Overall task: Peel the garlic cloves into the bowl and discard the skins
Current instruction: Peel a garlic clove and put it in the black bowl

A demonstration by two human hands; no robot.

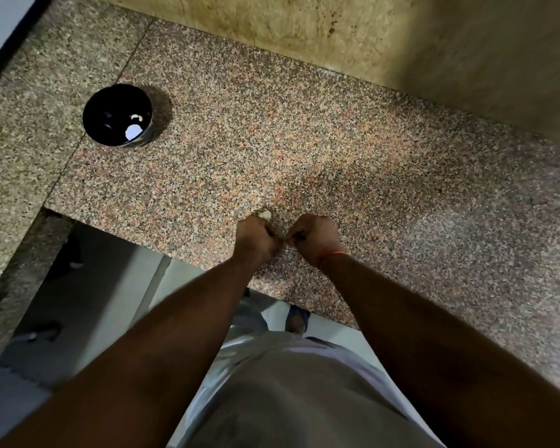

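Left hand (255, 236): we are seeing it curled closed over the near edge of the tabletop (401, 189), gripping a pale garlic clove (265, 215) that is peeking out past the knuckles.
Right hand (314, 239): we are seeing it curled too, its fingertips meeting the left hand's; it seems to be pinching at the skin, though what lies between the fingers is too small for us to tell.
Bowl (117, 114): the dark bowl is sitting well apart from the hands, toward the far left corner of the tabletop, with a few pale peeled pieces (133, 130) lying inside it.
Step in hand: we are judging that a clove is being peeled, with the drop into the bowl not yet made.
Risk, dropped clove: the hands are working right at the near edge (the floor and a foot are showing just below), so a clove slipping out of a slick grip would likely be falling off the tabletop, not onto it.
Risk, stray skins: papery scraps pulled free here would be drifting over the edge or blending into the speckled stone, making them hard to gather for discarding.
Risk, long carry: the bowl being so far off, a loosely held clove could be lost on the way.
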